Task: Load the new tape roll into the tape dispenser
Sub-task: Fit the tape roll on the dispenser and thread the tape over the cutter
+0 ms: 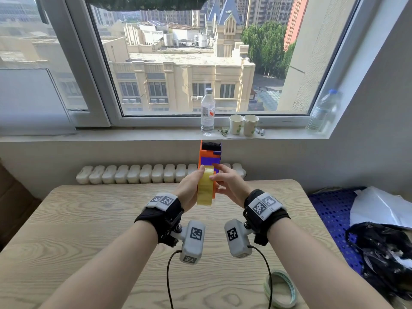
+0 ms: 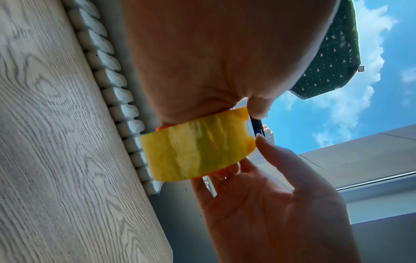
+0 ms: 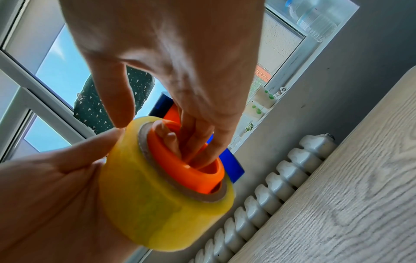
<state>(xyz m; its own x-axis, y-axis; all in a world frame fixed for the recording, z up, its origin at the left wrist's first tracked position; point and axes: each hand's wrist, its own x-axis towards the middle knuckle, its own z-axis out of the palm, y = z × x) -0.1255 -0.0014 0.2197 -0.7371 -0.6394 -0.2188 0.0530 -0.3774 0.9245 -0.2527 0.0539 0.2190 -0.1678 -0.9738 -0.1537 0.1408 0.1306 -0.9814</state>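
Yellow tape roll seated on orange hub of tape dispenser, held above worktop. Left hand cupped around roll; right hand fingers curled inside hub. Dispenser body mostly hidden behind hands.

Yellow tape roll sits on orange/blue dispenser's hub, held upright.
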